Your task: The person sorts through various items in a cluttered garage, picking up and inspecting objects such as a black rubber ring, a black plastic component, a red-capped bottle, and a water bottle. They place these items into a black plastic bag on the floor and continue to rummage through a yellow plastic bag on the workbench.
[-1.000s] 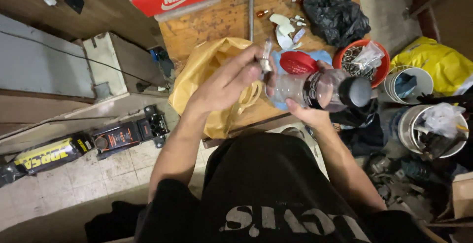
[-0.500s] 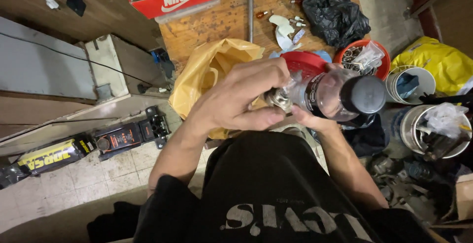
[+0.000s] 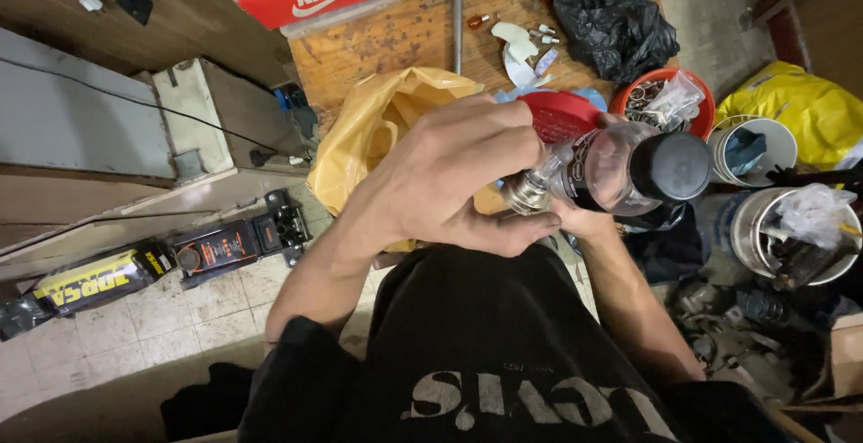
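Head view: left hand [image 3: 449, 178] is closed, its fingers curled around a metal bulb base [image 3: 526, 193] at the near end of a clear bottle [image 3: 620, 169]. Right hand [image 3: 584, 218] sits under the bottle, clamped on it from below; most of this hand is hidden. The bottle lies tilted, black cap pointing right. Just beyond the left hand: a yellow bag [image 3: 378, 128] and red lid [image 3: 557, 112] on the desk [image 3: 395, 39].

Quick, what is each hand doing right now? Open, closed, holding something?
Left hand: closed, fingers gripping a small metal part.
Right hand: mostly hidden, holding a clear bottle with a black cap from below.
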